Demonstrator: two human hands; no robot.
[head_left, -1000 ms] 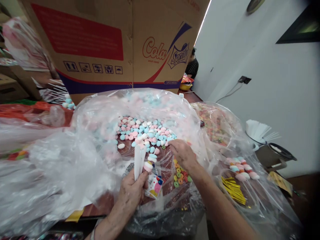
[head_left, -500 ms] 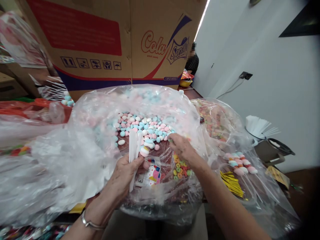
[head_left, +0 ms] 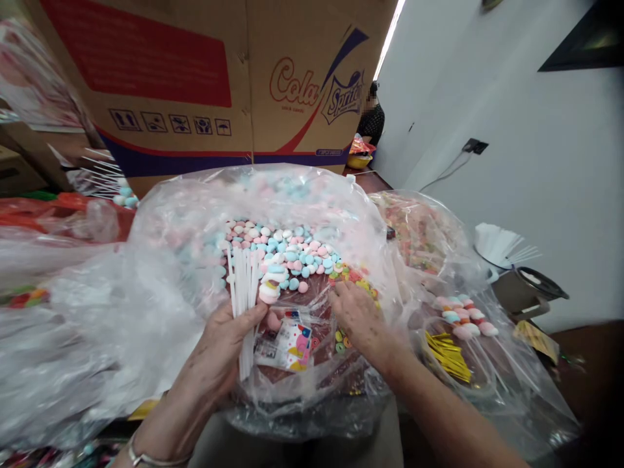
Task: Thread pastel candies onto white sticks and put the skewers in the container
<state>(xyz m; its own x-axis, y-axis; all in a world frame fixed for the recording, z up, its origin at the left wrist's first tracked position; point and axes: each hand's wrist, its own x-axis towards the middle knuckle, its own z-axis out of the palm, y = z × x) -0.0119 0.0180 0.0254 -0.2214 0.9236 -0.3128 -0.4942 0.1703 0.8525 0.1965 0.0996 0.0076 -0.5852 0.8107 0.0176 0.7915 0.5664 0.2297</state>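
Head view: what does your left hand [head_left: 221, 341] grip?
– White sticks [head_left: 242, 286], in a bunch, nearer you than the pastel candies [head_left: 292, 253].
– And where's your right hand [head_left: 357, 318]?
– Over the ring candies [head_left: 363, 284]; whether it pinches any, I cannot tell.

Single head view: we look forward and down from the wearer's head, fairly close over the left hand [head_left: 219, 341] and right hand [head_left: 358, 318] at near centre, with a cardboard box [head_left: 248, 84] beyond, far left to centre, and a wall [head_left: 541, 201] at right.
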